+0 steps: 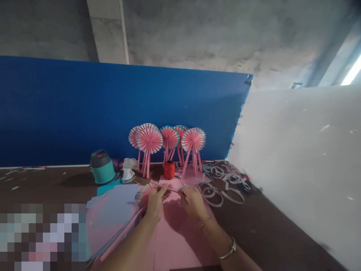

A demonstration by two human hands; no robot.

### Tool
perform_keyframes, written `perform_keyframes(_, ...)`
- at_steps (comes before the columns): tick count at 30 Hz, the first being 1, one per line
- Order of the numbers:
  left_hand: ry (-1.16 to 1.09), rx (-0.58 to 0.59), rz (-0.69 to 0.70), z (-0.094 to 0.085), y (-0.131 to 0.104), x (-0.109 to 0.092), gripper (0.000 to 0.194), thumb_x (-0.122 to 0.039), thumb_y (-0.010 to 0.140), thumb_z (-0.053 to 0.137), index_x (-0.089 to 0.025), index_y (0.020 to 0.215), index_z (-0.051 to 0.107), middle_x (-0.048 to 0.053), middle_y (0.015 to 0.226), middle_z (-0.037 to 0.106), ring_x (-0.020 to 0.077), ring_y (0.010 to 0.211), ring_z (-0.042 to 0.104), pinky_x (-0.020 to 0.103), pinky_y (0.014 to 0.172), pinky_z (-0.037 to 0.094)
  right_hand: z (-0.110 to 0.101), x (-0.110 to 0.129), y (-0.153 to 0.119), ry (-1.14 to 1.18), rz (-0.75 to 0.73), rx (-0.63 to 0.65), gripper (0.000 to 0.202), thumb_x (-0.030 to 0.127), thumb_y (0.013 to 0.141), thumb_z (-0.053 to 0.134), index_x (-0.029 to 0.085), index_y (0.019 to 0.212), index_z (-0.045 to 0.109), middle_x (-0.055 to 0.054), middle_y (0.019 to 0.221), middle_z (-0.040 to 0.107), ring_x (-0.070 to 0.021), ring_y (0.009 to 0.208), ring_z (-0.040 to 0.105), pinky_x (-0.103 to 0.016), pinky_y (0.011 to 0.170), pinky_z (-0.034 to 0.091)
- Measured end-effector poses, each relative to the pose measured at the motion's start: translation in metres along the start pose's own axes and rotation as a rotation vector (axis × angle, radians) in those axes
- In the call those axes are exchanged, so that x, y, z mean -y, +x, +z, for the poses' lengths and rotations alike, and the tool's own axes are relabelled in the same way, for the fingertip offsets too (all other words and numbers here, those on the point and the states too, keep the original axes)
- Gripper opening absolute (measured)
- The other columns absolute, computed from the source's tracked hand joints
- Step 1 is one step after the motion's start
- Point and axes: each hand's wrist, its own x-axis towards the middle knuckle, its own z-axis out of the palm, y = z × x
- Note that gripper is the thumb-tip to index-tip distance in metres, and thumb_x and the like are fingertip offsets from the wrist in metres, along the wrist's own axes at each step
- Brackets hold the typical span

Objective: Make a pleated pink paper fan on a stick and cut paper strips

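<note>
A thin pink paper strip (pixel 172 190) is stretched between my two hands above pink sheets (pixel 180 241). My left hand (pixel 156 199) pinches its left part between thumb and fingers. My right hand (pixel 191 201) has its fingers closed on the right end. Beside my left hand lies a pleated pink paper rosette (pixel 143 194), partly covered by that hand. Behind the hands stands a small red container (pixel 169 170). Several finished-looking pleated pink fans (pixel 149 140) on pink sticks lean upright against the blue panel.
The blue panel (pixel 113 105) closes off the back, and a white wall (pixel 299 150) the right. A teal and black container (pixel 103 167) stands at the left. Curled white strips (pixel 217 188) lie at the right. Pale blue sheets (pixel 118 205) lie left of my hands.
</note>
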Motion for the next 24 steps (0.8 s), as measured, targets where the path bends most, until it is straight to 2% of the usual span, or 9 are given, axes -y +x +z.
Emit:
perform_keyframes(3,0.064,0.024,0.017,0.004,-0.006,0.005,0.025,-0.027,0.053,0.086,-0.014,0.06,0.065,0.002,0.06,0.068,0.0179,0.069,0.067,0.027,0.071,0.052,0.0,0.003,-0.001,0.033,-0.031,-0.018,0.019,0.016,0.084,0.052,0.018,0.097,0.067,-0.008,0.09,0.072,-0.0213,0.084,0.062,-0.03,0.077,0.037)
perform_keyframes(6,0.116,0.116,0.019,0.012,-0.017,0.008,0.024,-0.024,0.046,0.087,-0.016,0.058,0.068,0.004,0.069,0.072,0.0216,0.08,0.067,0.029,0.077,0.05,0.001,0.005,-0.002,0.149,-0.073,-0.013,0.017,0.02,0.082,0.056,0.019,0.096,0.067,-0.007,0.093,0.072,-0.0214,0.086,0.062,-0.032,0.079,0.038)
perform_keyframes(8,0.156,0.212,0.027,0.017,-0.024,0.007,0.021,-0.027,0.049,0.086,-0.017,0.057,0.069,0.006,0.078,0.073,0.0239,0.087,0.066,0.029,0.078,0.049,0.001,0.006,-0.003,0.268,-0.092,-0.002,0.013,0.022,0.081,0.056,0.019,0.087,0.067,-0.007,0.088,0.071,-0.0209,0.083,0.062,-0.032,0.078,0.041)
perform_keyframes(11,0.197,0.267,0.08,0.02,-0.028,0.003,0.021,-0.032,0.053,0.084,-0.017,0.055,0.07,0.007,0.082,0.073,0.0241,0.088,0.065,0.029,0.076,0.049,0.0,0.009,-0.003,0.52,-0.076,0.013,0.018,0.027,0.082,0.053,0.018,0.088,0.068,-0.007,0.088,0.071,-0.02,0.083,0.062,-0.031,0.076,0.046)
perform_keyframes(13,0.201,0.272,0.104,0.019,-0.027,0.0,0.021,-0.033,0.053,0.083,-0.017,0.055,0.07,0.007,0.079,0.072,0.0221,0.082,0.065,0.029,0.074,0.049,0.0,0.011,-0.002,0.685,-0.019,0.048,0.021,0.031,0.083,0.053,0.019,0.088,0.07,-0.007,0.087,0.072,-0.0194,0.08,0.063,-0.03,0.072,0.049)
perform_keyframes(18,0.183,0.293,0.109,0.011,-0.02,-0.004,0.023,-0.032,0.055,0.082,-0.016,0.05,0.067,0.003,0.065,0.067,0.017,0.067,0.06,0.028,0.068,0.047,0.0,0.011,0.002,0.937,0.213,0.046,0.026,0.041,0.074,0.064,0.016,0.068,0.071,-0.005,0.065,0.069,-0.0154,0.06,0.06,-0.025,0.057,0.047)
perform_keyframes(21,0.15,0.246,0.112,0.007,-0.015,-0.006,0.023,-0.035,0.057,0.081,-0.014,0.058,0.071,0.003,0.066,0.068,0.0168,0.071,0.061,0.027,0.071,0.046,-0.004,0.009,0.005,0.959,0.232,0.061,0.027,0.041,0.073,0.065,0.015,0.066,0.072,-0.005,0.061,0.069,-0.0127,0.052,0.055,-0.023,0.051,0.044)
perform_keyframes(24,0.082,0.139,0.148,0.005,-0.007,-0.013,0.032,-0.042,0.059,0.078,-0.017,0.078,0.074,0.003,0.079,0.072,0.0152,0.077,0.062,0.026,0.074,0.046,-0.01,0.006,0.007,0.853,0.195,0.02,0.023,0.035,0.075,0.061,0.016,0.066,0.072,-0.005,0.062,0.069,-0.0129,0.053,0.056,-0.023,0.052,0.044)
